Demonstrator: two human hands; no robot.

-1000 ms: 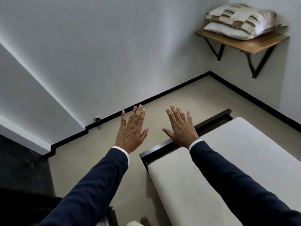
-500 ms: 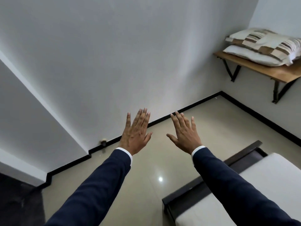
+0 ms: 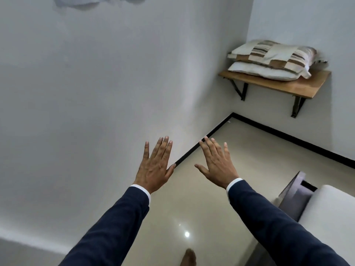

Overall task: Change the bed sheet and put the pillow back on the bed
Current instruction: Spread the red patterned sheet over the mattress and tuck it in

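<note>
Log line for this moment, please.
left hand open, empty | right hand open, empty | pillows on shelf | mattress bare

Two stacked pillows [image 3: 269, 60] are carried by a wooden wall shelf [image 3: 299, 84] in the corner, while a bare mattress [image 3: 330, 212] is borne by the bed frame [image 3: 292, 196].

2 pillows [image 3: 269, 60] (stacked), 1 shelf [image 3: 299, 86], 1 bed [image 3: 330, 214], 2 hands [image 3: 155, 169].

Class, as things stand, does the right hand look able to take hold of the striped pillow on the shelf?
Probably not yet: the right hand hangs open over bare floor, apart from the striped pillow on the wall shelf. Nothing blocks the way.
</note>
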